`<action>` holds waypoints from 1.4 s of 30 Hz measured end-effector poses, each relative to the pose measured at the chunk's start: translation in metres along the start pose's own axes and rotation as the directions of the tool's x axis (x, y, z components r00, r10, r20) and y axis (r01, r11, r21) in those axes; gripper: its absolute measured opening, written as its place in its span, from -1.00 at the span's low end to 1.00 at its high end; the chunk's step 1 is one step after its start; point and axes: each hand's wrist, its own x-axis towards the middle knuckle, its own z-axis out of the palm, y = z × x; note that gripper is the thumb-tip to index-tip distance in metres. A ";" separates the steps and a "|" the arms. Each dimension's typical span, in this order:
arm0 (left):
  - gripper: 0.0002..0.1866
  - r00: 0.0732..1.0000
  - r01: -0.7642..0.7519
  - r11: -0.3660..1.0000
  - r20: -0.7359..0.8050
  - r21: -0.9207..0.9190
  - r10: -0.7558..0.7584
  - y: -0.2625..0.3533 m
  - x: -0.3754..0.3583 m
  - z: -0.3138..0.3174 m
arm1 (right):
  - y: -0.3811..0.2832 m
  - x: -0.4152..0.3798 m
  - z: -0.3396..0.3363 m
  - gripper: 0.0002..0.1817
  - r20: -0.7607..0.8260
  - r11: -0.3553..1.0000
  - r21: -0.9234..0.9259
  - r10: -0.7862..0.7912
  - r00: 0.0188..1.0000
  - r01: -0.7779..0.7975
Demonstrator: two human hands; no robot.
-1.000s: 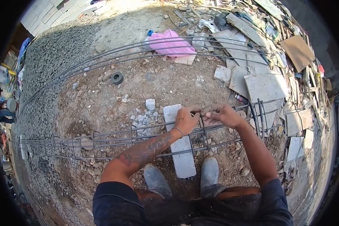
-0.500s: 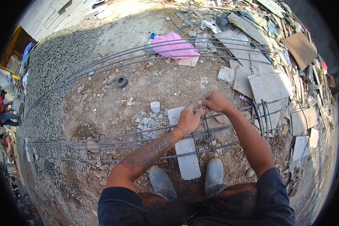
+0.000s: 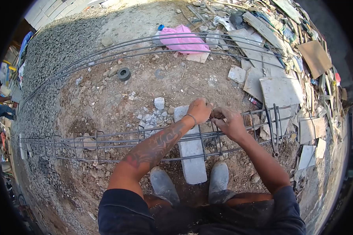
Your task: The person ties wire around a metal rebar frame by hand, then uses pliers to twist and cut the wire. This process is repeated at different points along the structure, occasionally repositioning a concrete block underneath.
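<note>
A steel rebar cage (image 3: 117,147), long bars joined by square stirrups, runs left to right in front of my boots. It rests across a pale concrete block (image 3: 192,164). Over the cage's far bar, my left hand (image 3: 200,111) is closed, its fingertips pinched beside the other hand. My right hand (image 3: 228,122) is closed too, with bent fingers at the top of a stirrup. Whatever lies between the fingertips is hidden or too thin to make out. To the right, a dark two-handled tool resembling pincers (image 3: 271,131) hangs on the cage.
Several loose bars (image 3: 145,52) cross the ground beyond, near a pink plastic bag (image 3: 184,39) and a dark coil (image 3: 124,73). Boards and rubble (image 3: 280,92) cover the right. Gravel (image 3: 47,74) lies left, where another person (image 3: 3,105) stands.
Both hands have come down closer to the cage's far bar, and the right hand has turned. The thin wire seen by the fingertips is no longer distinct. The view has shifted slightly.
</note>
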 end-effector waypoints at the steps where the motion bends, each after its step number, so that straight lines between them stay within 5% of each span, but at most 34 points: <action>1: -0.64 1.000 0.000 1.000 0.004 0.000 0.000 -0.001 0.001 0.003 | 0.001 -0.002 0.004 -0.84 -0.022 0.999 0.030 0.016 1.000 -0.015; 4: -0.65 0.996 0.062 0.998 -0.062 0.030 -0.060 -0.002 0.001 0.013 | 0.008 0.000 0.009 -0.85 -0.019 1.000 -0.016 0.002 1.000 -0.002; 6: -0.63 0.963 0.094 0.982 -0.266 0.166 -0.047 -0.002 -0.003 0.019 | 0.014 0.001 0.008 -0.85 -0.025 1.000 0.000 -0.021 0.999 0.021; 8: -0.61 0.969 0.154 0.988 -0.197 0.016 -0.148 -0.010 -0.002 0.023 | 0.016 0.003 0.004 -0.86 -0.024 0.999 0.011 -0.046 0.999 0.046; 10: -0.58 0.968 0.216 0.968 -0.101 -0.126 -0.229 -0.011 -0.007 0.020 | 0.014 0.008 0.001 -0.86 0.045 0.979 0.108 0.168 0.985 -0.172; 17: -0.64 0.967 -0.054 0.992 -0.256 -0.114 0.023 0.000 -0.042 0.018 | 0.047 0.040 -0.011 -0.60 0.403 0.885 0.140 0.359 0.842 -0.445; 20: -0.67 0.952 -0.129 0.969 -0.300 -0.212 0.061 -0.004 -0.042 0.014 | 0.046 0.040 -0.012 -0.52 0.372 0.911 0.103 0.338 0.865 -0.400; 22: -0.70 0.968 -0.218 0.976 -0.124 0.019 0.219 0.001 -0.046 -0.001 | 0.035 0.022 -0.036 -0.48 0.187 0.959 0.048 0.265 0.946 -0.279; 24: -0.72 0.988 -0.148 0.987 -0.065 -0.070 0.143 0.008 -0.048 -0.007 | 0.031 -0.001 -0.077 -0.51 -0.058 0.956 -0.089 0.275 0.960 -0.280; 26: -0.75 0.996 -0.087 0.972 0.000 -0.217 0.089 0.007 -0.044 -0.009 | 0.045 -0.032 -0.111 -0.51 -0.291 0.793 -0.374 0.393 0.873 -0.481; 28: -0.76 0.997 -0.076 0.959 -0.031 -0.273 0.070 -0.004 -0.040 -0.006 | 0.071 -0.080 -0.113 -0.52 -0.370 0.616 -0.602 0.349 0.861 -0.508; 30: -0.73 0.988 -0.129 0.961 0.051 -0.245 0.146 -0.011 -0.033 0.000 | 0.074 -0.100 -0.107 -0.58 -0.394 0.655 -0.416 0.495 0.774 -0.631; 31: -0.73 0.991 -0.120 0.958 0.026 -0.259 0.131 -0.009 -0.031 -0.002 | 0.078 -0.103 -0.106 -0.58 -0.376 0.664 -0.437 0.479 0.793 -0.607; 33: -0.65 0.962 -0.106 0.979 0.232 -0.173 0.145 -0.007 -0.027 -0.009 | 0.087 -0.105 -0.102 -0.67 -0.416 0.734 -0.361 0.426 0.803 -0.576; 38: -0.58 0.948 -0.173 0.971 0.239 -0.163 0.209 -0.013 -0.023 -0.003 | 0.108 -0.117 -0.111 -0.75 -0.320 0.745 -0.510 0.298 0.899 -0.429; 40: -0.57 0.949 -0.226 0.962 0.190 -0.151 0.252 -0.015 -0.020 -0.001 | 0.111 -0.108 -0.125 -0.78 -0.604 0.749 -0.473 0.107 0.790 -0.463; 42: -0.59 0.944 -0.289 0.952 0.139 -0.099 0.301 -0.015 -0.024 0.004 | 0.065 -0.086 -0.142 -0.76 -0.694 0.826 0.215 0.505 0.513 -0.521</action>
